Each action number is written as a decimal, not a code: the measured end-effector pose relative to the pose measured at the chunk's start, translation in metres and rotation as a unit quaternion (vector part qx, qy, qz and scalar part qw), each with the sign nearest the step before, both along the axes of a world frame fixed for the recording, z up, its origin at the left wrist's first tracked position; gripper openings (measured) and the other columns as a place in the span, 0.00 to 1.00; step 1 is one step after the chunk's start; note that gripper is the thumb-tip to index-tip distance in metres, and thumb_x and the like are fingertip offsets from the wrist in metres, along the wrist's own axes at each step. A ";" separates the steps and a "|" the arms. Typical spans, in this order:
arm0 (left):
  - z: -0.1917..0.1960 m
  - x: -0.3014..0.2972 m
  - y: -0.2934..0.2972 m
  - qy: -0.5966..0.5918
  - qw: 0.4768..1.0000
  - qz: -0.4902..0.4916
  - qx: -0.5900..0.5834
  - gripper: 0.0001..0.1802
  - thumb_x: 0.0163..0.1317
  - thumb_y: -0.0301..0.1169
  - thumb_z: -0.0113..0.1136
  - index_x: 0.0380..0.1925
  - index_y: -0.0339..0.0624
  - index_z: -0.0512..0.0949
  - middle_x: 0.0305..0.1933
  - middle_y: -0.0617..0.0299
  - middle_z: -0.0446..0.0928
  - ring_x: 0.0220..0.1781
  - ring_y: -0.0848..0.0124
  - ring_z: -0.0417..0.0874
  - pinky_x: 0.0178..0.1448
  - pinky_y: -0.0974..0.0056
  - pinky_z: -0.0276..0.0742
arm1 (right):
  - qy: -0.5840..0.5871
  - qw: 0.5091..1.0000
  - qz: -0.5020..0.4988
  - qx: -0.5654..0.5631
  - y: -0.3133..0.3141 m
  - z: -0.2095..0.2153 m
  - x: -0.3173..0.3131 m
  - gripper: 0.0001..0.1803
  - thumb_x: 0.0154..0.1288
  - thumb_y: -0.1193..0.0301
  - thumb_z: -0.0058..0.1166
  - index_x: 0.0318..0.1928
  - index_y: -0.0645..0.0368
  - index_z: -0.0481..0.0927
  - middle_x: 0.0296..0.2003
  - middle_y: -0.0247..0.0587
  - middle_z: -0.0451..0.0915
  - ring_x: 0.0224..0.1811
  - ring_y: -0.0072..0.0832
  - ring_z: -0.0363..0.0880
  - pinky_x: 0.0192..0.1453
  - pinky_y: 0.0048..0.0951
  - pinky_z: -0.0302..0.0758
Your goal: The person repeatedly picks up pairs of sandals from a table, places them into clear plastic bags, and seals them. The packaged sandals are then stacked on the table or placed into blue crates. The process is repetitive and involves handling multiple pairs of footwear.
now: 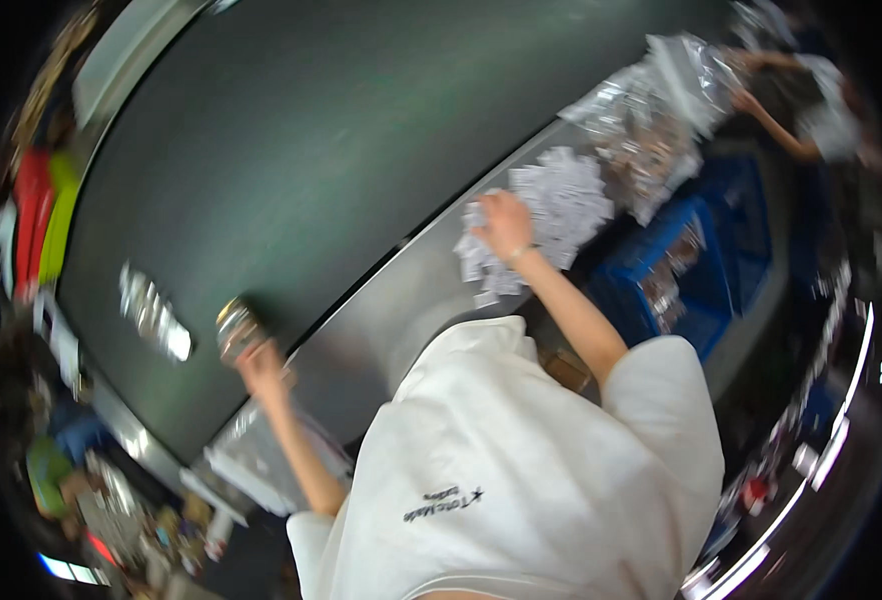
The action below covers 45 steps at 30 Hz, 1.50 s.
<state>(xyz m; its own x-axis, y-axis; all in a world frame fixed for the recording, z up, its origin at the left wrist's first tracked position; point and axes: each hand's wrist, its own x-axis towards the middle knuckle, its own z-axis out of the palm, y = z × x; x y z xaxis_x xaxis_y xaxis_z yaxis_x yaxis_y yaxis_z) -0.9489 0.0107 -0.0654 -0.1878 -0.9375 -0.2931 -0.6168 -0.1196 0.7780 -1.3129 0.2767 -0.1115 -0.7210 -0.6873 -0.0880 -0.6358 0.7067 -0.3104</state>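
Note:
My left hand (263, 368) is out over the dark green belt, its fingers closed around a clear jar-like container (233, 328) with a gold-coloured rim or lid. Blur hides what is inside it. To the left on the belt lies a shiny clear plastic packet (155, 312). My right hand (506, 226) rests at the near-left side of a spread pile of small white paper slips (563, 200), thumb and fingers apart. Whether a slip is between the fingertips is too blurred to make out. The pile lies on a metal ledge (401, 285) along the belt.
Clear plastic bags (646, 130) with brownish contents sit past the slips. Blue crates (696, 275) holding packets stand below the ledge at right. Another person's hands (751, 100) touch the bags at far right. White plastic bags (261, 460) lie under my left forearm.

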 end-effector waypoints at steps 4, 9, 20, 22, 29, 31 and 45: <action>0.035 -0.046 0.089 -0.064 0.973 -0.206 0.082 0.16 0.55 0.35 0.59 0.40 0.38 0.73 0.44 0.47 0.73 0.35 0.61 0.78 0.40 0.61 0.73 | -0.011 0.999 0.040 -0.023 0.008 -0.013 0.009 0.21 0.45 0.67 0.62 0.44 0.50 0.76 0.42 0.39 0.74 0.47 0.37 0.71 0.49 0.41 0.65; 0.051 -0.016 0.027 -0.058 0.980 -0.190 -0.011 0.16 0.55 0.35 0.57 0.40 0.36 0.73 0.44 0.48 0.75 0.51 0.55 0.75 0.54 0.58 0.69 | -0.011 0.997 0.033 -0.073 0.017 -0.011 0.010 0.14 0.45 0.70 0.62 0.37 0.49 0.82 0.37 0.37 0.74 0.42 0.37 0.71 0.47 0.37 0.66; -0.118 0.117 -0.218 -0.269 0.942 -0.090 -0.178 0.27 0.47 0.37 0.61 0.49 0.43 0.71 0.56 0.43 0.63 0.59 0.49 0.64 0.60 0.53 0.63 | 0.002 0.989 -0.022 -0.144 0.021 0.000 0.010 0.11 0.55 0.68 0.59 0.41 0.52 0.83 0.38 0.37 0.74 0.40 0.28 0.69 0.44 0.28 0.67; -0.105 0.093 -0.204 -0.143 0.958 -0.021 -0.247 0.21 0.47 0.33 0.61 0.42 0.37 0.72 0.45 0.47 0.69 0.49 0.54 0.72 0.52 0.56 0.68 | -0.057 0.982 -0.067 -0.168 0.034 -0.003 0.012 0.11 0.56 0.69 0.59 0.41 0.57 0.82 0.35 0.37 0.76 0.35 0.25 0.70 0.39 0.24 0.68; 0.019 0.055 -0.046 0.077 0.944 0.090 -0.310 0.15 0.50 0.28 0.61 0.40 0.38 0.73 0.39 0.58 0.69 0.39 0.69 0.74 0.45 0.67 0.72 | -0.068 0.980 -0.127 -0.139 0.045 -0.017 0.027 0.13 0.53 0.69 0.63 0.36 0.64 0.82 0.23 0.36 0.75 0.23 0.20 0.68 0.26 0.23 0.66; 0.045 0.050 0.007 0.125 0.949 0.113 -0.265 0.15 0.50 0.27 0.61 0.40 0.38 0.74 0.38 0.59 0.70 0.39 0.70 0.74 0.45 0.68 0.72 | -0.032 0.986 -0.074 -0.147 0.045 -0.021 0.028 0.13 0.53 0.69 0.63 0.36 0.66 0.81 0.21 0.36 0.75 0.22 0.20 0.69 0.25 0.23 0.67; -0.061 0.089 0.088 0.016 0.986 0.076 -0.151 0.47 0.36 0.25 0.67 0.60 0.42 0.55 0.52 0.42 0.64 0.57 0.46 0.63 0.62 0.51 0.60 | -0.219 0.964 0.150 -0.026 0.002 -0.058 0.195 0.27 0.41 0.61 0.70 0.38 0.67 0.75 0.34 0.49 0.77 0.33 0.35 0.76 0.39 0.32 0.73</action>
